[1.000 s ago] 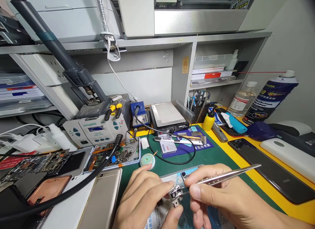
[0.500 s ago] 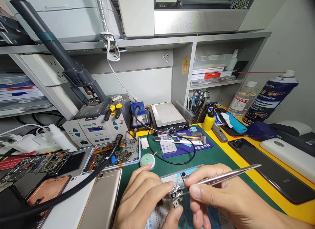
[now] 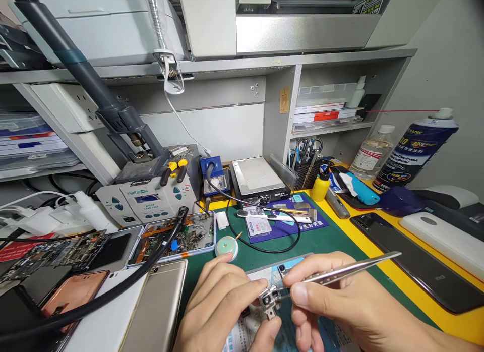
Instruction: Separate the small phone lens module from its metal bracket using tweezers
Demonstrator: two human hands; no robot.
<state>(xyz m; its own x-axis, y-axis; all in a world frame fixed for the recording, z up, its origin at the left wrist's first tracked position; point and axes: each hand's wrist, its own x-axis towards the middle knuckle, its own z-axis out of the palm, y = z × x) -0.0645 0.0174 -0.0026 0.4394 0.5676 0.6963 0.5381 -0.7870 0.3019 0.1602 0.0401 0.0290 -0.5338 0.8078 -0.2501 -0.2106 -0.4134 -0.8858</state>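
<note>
Between the thumb and forefinger of my left hand point(image 3: 223, 306) is a small silvery camera module point(image 3: 269, 297) with a dark round lens. My right hand point(image 3: 333, 296) pinches a pair of metal tweezers point(image 3: 351, 270), their back end pointing up to the right. The tweezer tips reach the module's right side; whether they grip a part of it cannot be made out. Beneath both hands lies a printed, plastic-looking sheet point(image 3: 242, 337), partly covered by them. A small dark lens piece point(image 3: 282, 269) rests on it behind my right fingers.
A green mat point(image 3: 333, 241) spreads around the hands. Left are a gold phone back point(image 3: 157, 301), a thick black hose point(image 3: 113, 311) and a parts tray point(image 3: 207, 248). A round green-and-white spool point(image 3: 227, 247) sits beyond my left hand. A black phone point(image 3: 416, 261) lies right.
</note>
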